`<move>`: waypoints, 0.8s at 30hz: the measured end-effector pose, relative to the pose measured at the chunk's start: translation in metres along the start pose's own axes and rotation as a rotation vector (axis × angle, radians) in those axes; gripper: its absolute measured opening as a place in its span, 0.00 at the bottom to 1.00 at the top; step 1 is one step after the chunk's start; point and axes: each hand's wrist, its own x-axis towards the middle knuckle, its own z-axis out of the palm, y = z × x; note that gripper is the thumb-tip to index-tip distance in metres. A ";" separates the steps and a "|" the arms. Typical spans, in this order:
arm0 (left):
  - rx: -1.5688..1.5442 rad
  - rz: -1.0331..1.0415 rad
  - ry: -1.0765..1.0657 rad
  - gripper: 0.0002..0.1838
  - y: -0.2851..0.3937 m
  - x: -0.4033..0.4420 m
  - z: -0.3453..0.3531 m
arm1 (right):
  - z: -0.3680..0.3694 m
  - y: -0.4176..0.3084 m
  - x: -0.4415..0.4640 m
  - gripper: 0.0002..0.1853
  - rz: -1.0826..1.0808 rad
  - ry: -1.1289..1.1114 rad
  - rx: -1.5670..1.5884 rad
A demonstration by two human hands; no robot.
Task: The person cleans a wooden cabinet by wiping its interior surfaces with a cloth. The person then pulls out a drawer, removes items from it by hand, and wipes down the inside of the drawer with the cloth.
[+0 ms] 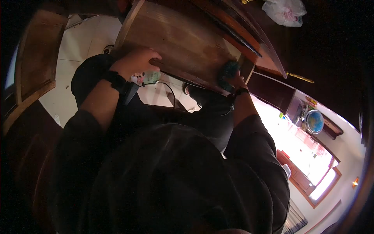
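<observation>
A brown wooden drawer or panel (175,35) lies across the top middle, over my legs. My left hand (138,62) rests at its near left edge, fingers curled over the wood, thumb and fingertips apart. At the panel's right end, my right hand (237,81) is closed on a dark green fluffy cloth or brush (228,74), which touches the wood. A dark device is strapped to each wrist.
Another wooden drawer or frame (41,54) stands at the left. A black cable (167,85) hangs below the panel. Above right are a dark cabinet edge (269,46) and a plastic bag (286,11). A globe (314,121) stands far right.
</observation>
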 end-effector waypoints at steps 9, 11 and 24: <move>-0.132 -0.092 -0.272 0.28 -0.001 0.023 -0.004 | 0.016 -0.008 0.010 0.39 -0.371 0.041 0.016; -0.180 -0.075 -0.251 0.27 -0.005 0.023 -0.005 | 0.029 -0.016 0.014 0.32 -0.563 0.071 0.026; -0.469 0.004 -0.449 0.17 -0.009 0.025 -0.032 | 0.037 -0.374 -0.071 0.19 -1.294 -0.072 -0.398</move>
